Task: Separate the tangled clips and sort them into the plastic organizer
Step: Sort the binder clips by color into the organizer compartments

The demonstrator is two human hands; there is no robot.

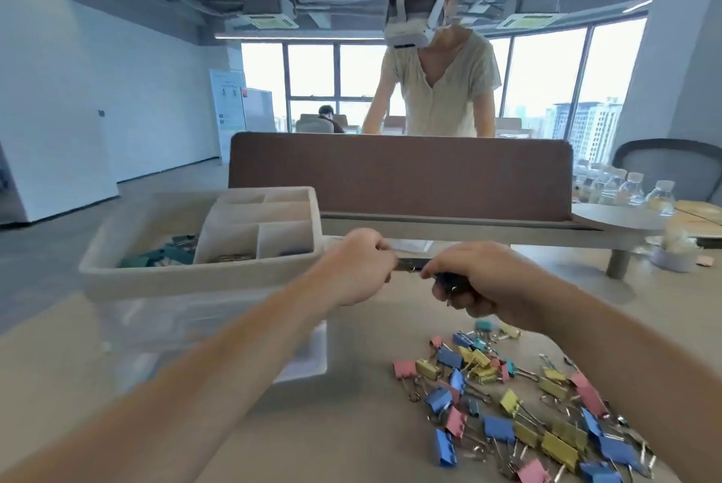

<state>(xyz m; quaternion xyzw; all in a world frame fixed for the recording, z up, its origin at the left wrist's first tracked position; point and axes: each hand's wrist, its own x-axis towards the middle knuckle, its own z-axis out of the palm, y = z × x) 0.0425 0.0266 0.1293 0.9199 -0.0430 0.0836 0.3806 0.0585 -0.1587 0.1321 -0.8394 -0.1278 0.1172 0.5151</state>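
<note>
1. both forearms reach in from the bottom edge and meet above the table [344, 428], just right of the plastic organizer [195, 280].
2. the left hand [357, 267] is curled knuckles up. the right hand [484, 279] is curled with its fingers tucked under.
3. each hand pinches one end of a dark clip [414, 264] held between them, off the table. its long axis runs left to right, near level.
4. fingers and blur hide most of it, so i cannot tell whether it is one clip or several.
5. the pile of coloured clips [519, 404] lies on the table under the right forearm, cut off at the bottom edge.
6. green clips [164, 254] lie in the organizer's large left compartment.
</note>
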